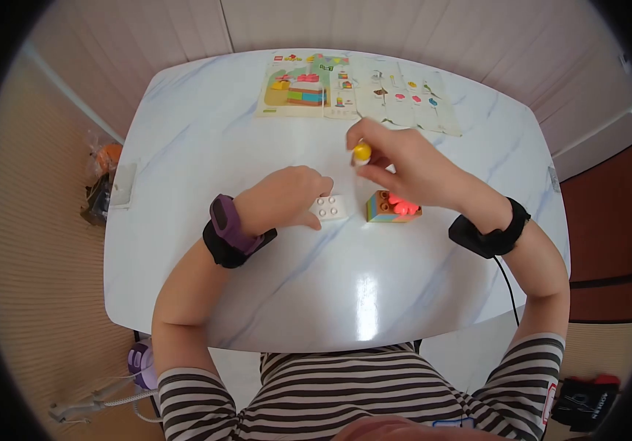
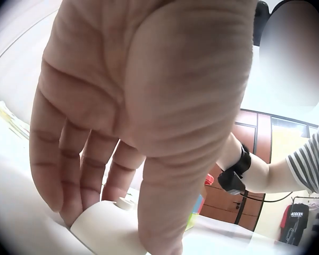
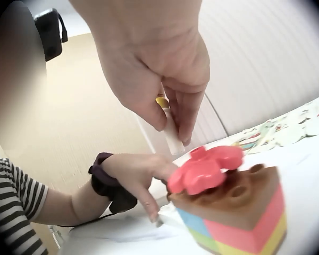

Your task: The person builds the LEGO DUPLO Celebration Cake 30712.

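Observation:
My left hand [image 1: 286, 197] is low over the table, thumb and fingers gripping the sides of a white toy brick [image 1: 332, 208] whose studs face up. The left wrist view shows the curved end of the white brick [image 2: 109, 228] between thumb and fingers. Higher up, my right hand [image 1: 411, 162] pinches a toy candle piece, white with a yellow tip [image 1: 362, 152]. Below that hand stands a stack of coloured bricks [image 1: 383, 214] with a brown studded top. A red flower-shaped piece [image 3: 207, 170] sits on the brown brick [image 3: 244, 199], apart from the candle.
Two printed instruction sheets [image 1: 305, 88] lie at the table's far side, showing brick pictures. The white marbled table [image 1: 294, 294] has rounded corners, with its near edge by the person's striped shirt. A cable [image 1: 508, 283] runs down from the right wrist camera.

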{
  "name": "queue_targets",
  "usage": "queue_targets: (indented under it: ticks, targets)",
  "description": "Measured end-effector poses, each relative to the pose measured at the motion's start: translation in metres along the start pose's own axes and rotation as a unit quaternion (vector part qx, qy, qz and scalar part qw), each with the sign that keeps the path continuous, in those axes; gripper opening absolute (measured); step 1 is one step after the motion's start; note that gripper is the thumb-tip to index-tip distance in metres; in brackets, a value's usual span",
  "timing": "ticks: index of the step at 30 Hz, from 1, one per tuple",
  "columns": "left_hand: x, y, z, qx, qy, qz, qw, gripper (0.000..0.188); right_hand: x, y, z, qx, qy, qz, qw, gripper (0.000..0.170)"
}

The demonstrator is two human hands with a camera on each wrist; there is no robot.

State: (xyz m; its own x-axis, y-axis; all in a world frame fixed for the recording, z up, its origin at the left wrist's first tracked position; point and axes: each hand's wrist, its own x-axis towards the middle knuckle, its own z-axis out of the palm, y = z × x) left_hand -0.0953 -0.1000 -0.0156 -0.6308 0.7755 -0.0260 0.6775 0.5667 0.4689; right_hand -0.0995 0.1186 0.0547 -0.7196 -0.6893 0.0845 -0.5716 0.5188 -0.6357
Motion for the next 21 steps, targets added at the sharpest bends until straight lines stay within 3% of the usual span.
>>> queue_targets:
  ticks: [3,14,16,21]
  targets:
    - [-0.001,0.0,0.0,-0.018,0.006,-0.008,1.0,0.038,0.007,-0.011,0.015,-0.078,-0.072,-0.06,0.993,0.024]
    - [-0.008,0.004,-0.012,-0.007,-0.008,-0.062,0.998,0.035,0.02,-0.016,0.037,-0.175,-0.108,-0.034,0.978,0.018]
    - [-0.01,0.005,-0.02,-0.019,0.018,-0.054,0.998,0.033,0.02,-0.011,0.041,-0.182,-0.083,-0.071,0.977,0.018]
    - [-0.013,0.007,-0.035,-0.062,0.096,-0.016,0.993,0.031,0.021,-0.011,0.043,-0.2,-0.097,-0.047,0.974,0.017]
